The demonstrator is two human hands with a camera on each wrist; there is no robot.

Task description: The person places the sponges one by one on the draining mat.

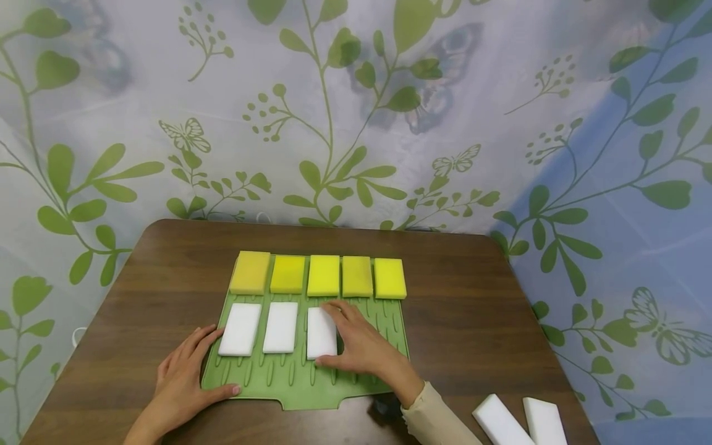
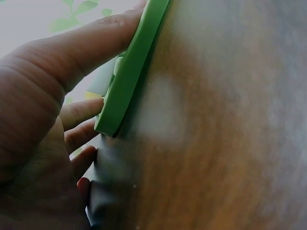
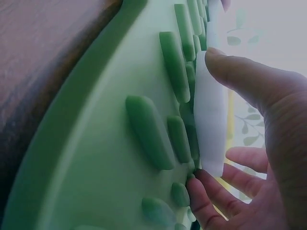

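A green ribbed mat (image 1: 300,384) lies on a brown table (image 1: 473,309). Several yellow sponges (image 1: 322,275) line its far edge. Three white sponges lie in a row in front of them. My right hand (image 1: 347,339) holds the rightmost white sponge (image 1: 320,334), thumb at its near end and fingers along its far and right side. The right wrist view shows the thumb (image 3: 244,79) pressed on that sponge (image 3: 210,120) above the mat's ribs (image 3: 144,132). My left hand (image 1: 186,371) lies flat at the mat's front left corner, thumb (image 2: 91,43) on the mat edge (image 2: 132,72).
The other two white sponges (image 1: 240,329) (image 1: 280,327) lie left of the held one. Two more white sponges (image 1: 500,423) (image 1: 545,423) rest off the mat at the table's front right corner. A leaf-patterned curtain (image 1: 356,111) hangs behind the table.
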